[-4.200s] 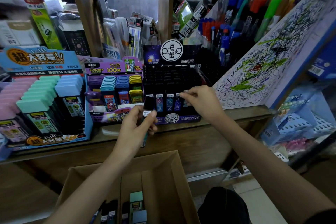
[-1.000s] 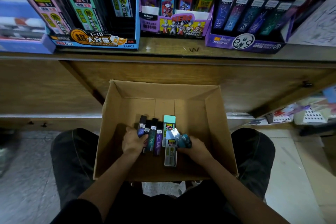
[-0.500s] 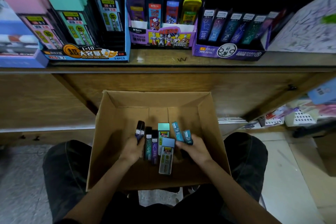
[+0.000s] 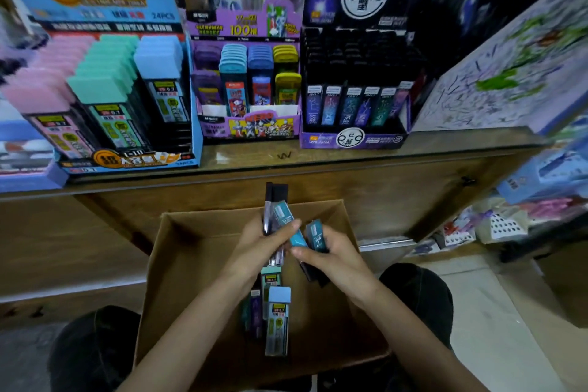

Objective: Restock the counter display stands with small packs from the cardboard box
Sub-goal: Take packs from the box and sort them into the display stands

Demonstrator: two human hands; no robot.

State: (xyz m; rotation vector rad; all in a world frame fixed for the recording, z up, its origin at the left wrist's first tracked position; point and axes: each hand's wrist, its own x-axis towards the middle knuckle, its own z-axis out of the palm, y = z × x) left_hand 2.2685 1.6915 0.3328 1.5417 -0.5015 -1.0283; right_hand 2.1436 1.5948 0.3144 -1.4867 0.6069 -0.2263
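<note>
An open cardboard box (image 4: pixel 178 267) sits between my knees below the counter. My left hand (image 4: pixel 257 248) grips a bunch of slim dark packs (image 4: pixel 276 200) that stick up above the box. Close beside it, my right hand (image 4: pixel 334 256) holds teal packs (image 4: pixel 316 234), and one teal pack (image 4: pixel 288 223) lies between both hands. Several packs (image 4: pixel 278 315) lie on the box floor, among them a blue-capped and a mint-capped one. On the counter stand three display stands: a blue one (image 4: pixel 127 162), a purple one (image 4: pixel 251 129) and a black one (image 4: pixel 353 138).
The wooden counter edge (image 4: pixel 286 165) runs across just above the box. A scribbled test pad (image 4: pixel 509 73) leans at the right. Baskets of goods (image 4: pixel 502 226) sit low on the right. My knees (image 4: pixel 95 347) flank the box.
Both hands have lifted out of the box bottom with packs in them and come together above it. The view has tilted up toward the counter stands.
</note>
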